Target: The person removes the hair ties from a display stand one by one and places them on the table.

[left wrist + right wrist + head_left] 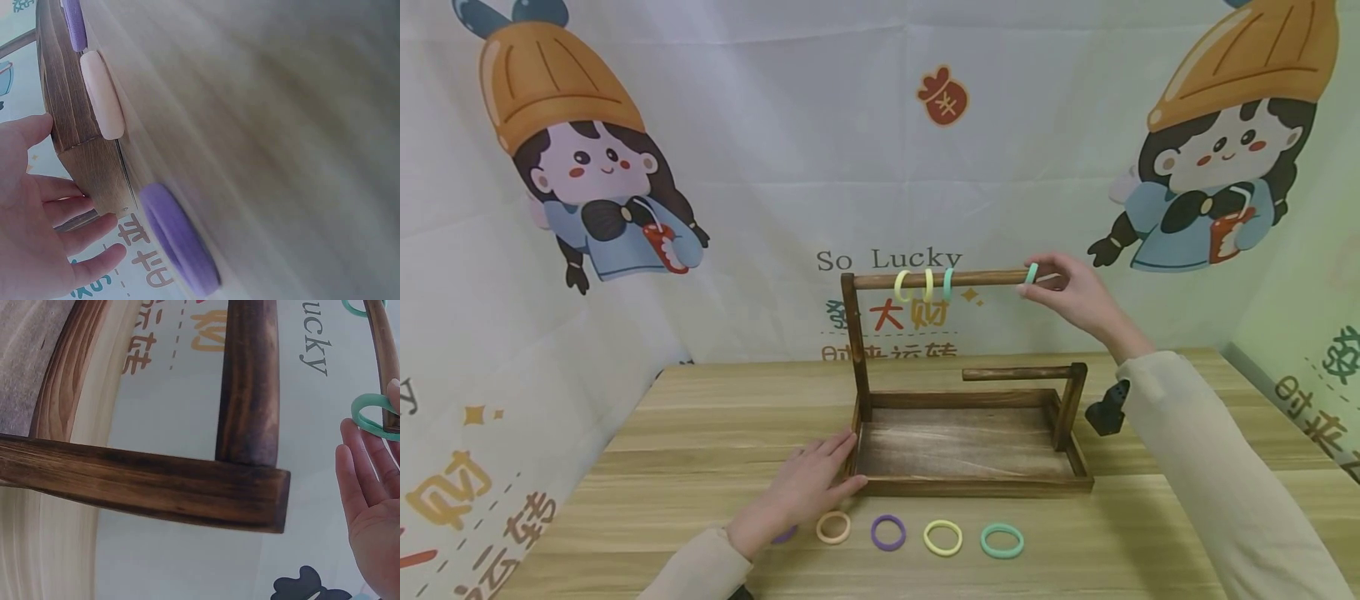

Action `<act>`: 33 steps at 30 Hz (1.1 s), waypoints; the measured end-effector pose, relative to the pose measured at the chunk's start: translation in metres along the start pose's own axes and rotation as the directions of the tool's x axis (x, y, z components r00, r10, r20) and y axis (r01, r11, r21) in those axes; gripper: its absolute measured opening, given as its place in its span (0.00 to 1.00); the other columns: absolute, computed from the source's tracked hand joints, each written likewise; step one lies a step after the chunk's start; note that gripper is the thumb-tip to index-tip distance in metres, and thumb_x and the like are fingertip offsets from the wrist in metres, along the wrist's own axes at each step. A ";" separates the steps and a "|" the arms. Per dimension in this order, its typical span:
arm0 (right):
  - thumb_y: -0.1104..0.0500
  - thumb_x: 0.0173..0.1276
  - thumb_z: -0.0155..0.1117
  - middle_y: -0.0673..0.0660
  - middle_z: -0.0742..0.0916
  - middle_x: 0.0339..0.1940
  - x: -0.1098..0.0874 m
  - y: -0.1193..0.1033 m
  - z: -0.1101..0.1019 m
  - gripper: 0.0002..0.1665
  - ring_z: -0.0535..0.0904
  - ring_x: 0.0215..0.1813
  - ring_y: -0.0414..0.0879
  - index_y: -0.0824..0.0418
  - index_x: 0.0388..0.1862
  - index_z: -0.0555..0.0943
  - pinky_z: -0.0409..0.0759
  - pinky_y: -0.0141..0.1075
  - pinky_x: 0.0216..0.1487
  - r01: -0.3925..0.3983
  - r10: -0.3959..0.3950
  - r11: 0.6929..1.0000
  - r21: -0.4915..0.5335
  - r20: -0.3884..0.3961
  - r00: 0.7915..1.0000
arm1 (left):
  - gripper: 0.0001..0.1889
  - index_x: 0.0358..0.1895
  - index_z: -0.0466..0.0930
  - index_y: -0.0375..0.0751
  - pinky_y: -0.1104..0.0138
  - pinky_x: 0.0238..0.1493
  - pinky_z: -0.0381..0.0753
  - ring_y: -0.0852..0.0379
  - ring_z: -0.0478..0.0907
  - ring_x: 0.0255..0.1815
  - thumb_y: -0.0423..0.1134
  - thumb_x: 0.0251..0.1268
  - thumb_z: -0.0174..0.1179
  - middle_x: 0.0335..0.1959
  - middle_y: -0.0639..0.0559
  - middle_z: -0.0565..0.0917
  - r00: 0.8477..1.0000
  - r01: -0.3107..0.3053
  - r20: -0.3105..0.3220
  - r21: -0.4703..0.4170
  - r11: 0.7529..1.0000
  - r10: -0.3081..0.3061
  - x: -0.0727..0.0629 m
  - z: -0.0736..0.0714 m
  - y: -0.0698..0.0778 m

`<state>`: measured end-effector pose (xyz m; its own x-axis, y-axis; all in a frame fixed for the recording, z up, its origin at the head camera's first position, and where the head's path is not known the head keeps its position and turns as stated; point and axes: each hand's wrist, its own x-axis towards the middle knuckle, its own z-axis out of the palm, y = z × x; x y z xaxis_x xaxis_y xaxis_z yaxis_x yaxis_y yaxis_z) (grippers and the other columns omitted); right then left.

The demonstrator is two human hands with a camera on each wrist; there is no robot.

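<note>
My right hand [1078, 296] pinches a mint green hair tie [1032, 273] between thumb and fingers at the free right end of the rack's upper rod [988, 278]. In the right wrist view, that hair tie [369, 412] loops around the rod's tip. Two yellow hair ties [928, 285] and another mint green one [948, 284] hang further left on this rod. My left hand [801, 487] rests with extended fingers against the left front corner of the wooden rack's tray base [970, 485]. In the left wrist view, its fingers [94, 234] touch the wood.
Before the tray lie an orange hair tie [833, 528], a purple one [888, 532], a yellow one [943, 538] and a mint green one [1002, 541]. Another purple one [178, 240] lies beside my left hand. A shorter lower rod [1018, 374] extends left from the right post.
</note>
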<state>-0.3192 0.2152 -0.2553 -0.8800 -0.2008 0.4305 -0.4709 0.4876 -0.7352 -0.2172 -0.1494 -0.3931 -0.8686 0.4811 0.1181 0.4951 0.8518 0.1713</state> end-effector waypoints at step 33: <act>0.57 0.61 0.60 0.60 0.78 0.44 -0.030 0.005 -0.013 0.25 0.72 0.42 0.46 0.64 0.57 0.70 0.71 0.29 0.40 0.055 -0.061 0.994 -0.098 -0.062 0.996 | 0.33 0.62 0.61 0.34 0.44 0.54 0.60 0.36 0.62 0.57 0.56 0.61 0.48 0.62 0.41 0.62 1.000 0.002 -0.003 -0.001 1.000 -0.002 -0.001 -0.001 0.001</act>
<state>-0.2948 0.2351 -0.2651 -0.8442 -0.1773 0.5059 -0.5100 0.5566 -0.6558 -0.2162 -0.1494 -0.3917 -0.8695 0.4790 0.1206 0.4935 0.8526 0.1720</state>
